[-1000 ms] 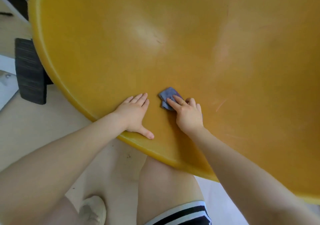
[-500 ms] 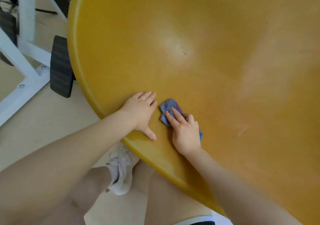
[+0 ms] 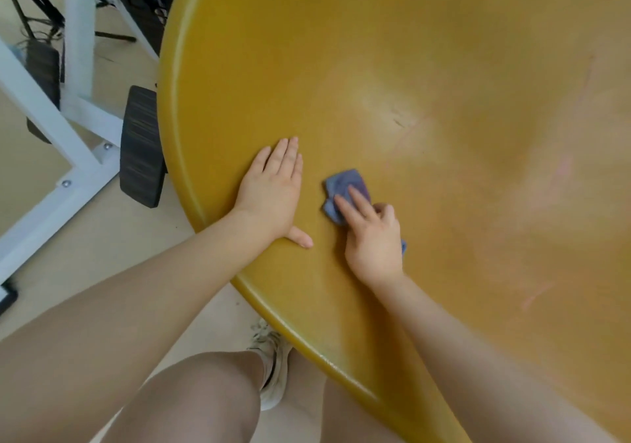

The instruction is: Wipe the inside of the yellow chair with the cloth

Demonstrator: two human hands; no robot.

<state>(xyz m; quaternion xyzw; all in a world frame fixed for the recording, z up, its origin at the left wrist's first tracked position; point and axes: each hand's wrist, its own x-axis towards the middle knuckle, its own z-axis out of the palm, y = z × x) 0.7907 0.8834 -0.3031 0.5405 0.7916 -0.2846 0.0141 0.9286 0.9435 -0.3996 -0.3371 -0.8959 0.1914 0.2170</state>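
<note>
Shifted toward 3 o'clock: cloth [image 3: 345, 186] under pressing right hand [image 3: 372, 237]; left hand [image 3: 273, 193] spread flat on yellow chair [image 3: 444, 66]. Mid-wipe; next, sweep toward 12.

The chair [image 3: 444, 66] is a deep mustard yellow all over its inside, with a paler, washed-out patch near its middle and faint pinkish streaks toward its right side. The cloth [image 3: 345, 184] is blue-grey with a purplish tinge. Beside the chair's left rim stands a black pad [image 3: 141, 147] with fine brownish streaks, next to a white frame [image 3: 80, 32]. The floor [image 3: 102, 237] is pale beige, the shoe [image 3: 273, 367] off-white.
</note>
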